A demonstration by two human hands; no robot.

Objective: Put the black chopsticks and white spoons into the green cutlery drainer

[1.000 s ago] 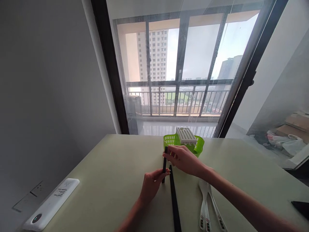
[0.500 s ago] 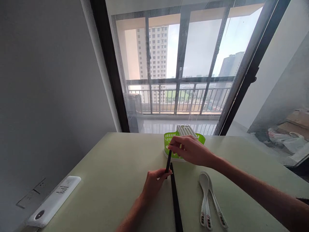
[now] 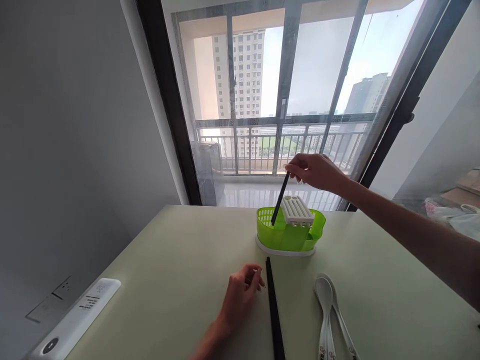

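Observation:
My right hand [image 3: 313, 172] is raised over the far edge of the table, pinching a pair of black chopsticks [image 3: 280, 198] by the upper end. They slant down to the left, their lower tips in the left compartment of the green cutlery basket [image 3: 288, 237]. The basket carries a white slotted piece [image 3: 297, 210] and stands on a white base. My left hand [image 3: 242, 292] rests on the table, fingers loosely curled and slightly apart, with nothing visible in it. Just right of it lie more black chopsticks [image 3: 275, 310], pointing toward the basket.
Several white spoons [image 3: 324, 295] lie overlapping at the right front of the table [image 3: 180, 255]. A long white power strip-like object [image 3: 82, 310] is along the left edge by the wall. Behind the table is a glass sliding door with a dark frame [image 3: 168, 100].
My right hand has lifted up and right with the chopsticks, bringing their tips over into the basket. My left hand has let go of them and stays low on the table.

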